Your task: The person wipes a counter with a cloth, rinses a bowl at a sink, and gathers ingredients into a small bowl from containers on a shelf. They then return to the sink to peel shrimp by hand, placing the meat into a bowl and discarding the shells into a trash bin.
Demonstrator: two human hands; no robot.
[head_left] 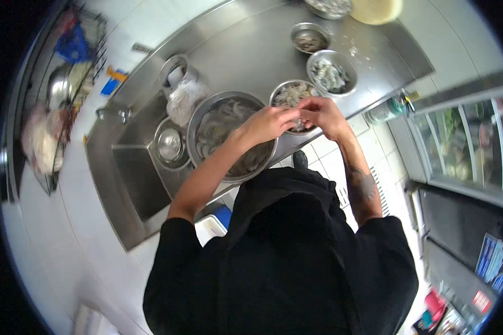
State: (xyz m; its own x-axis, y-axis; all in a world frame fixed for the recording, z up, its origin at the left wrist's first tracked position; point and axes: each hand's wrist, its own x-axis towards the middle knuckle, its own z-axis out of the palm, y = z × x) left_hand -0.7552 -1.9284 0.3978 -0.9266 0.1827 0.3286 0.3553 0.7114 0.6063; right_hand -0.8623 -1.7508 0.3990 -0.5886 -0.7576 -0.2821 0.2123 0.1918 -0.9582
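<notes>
My left hand (267, 124) and my right hand (325, 117) meet over a steel bowl of shrimp shells and scraps (292, 94). The fingers of both are pinched together at the tips. Whatever they hold is small and hidden by the fingers. Under my left wrist stands a large steel basin (192, 134) with whole grey shrimp (218, 124) in murky water. Beyond my right hand, another steel bowl (352, 84) contains pale, peeled-looking shrimp (330, 75).
On the steel counter (240, 47) are a smaller bowl (310, 27), a yellowish container (377, 8), a metal pot (176, 66) and a plastic bag (185, 103). A sink (140, 178) lies left, a glass-door fridge (469, 142) right. Wet scraps dot the counter near the bowls.
</notes>
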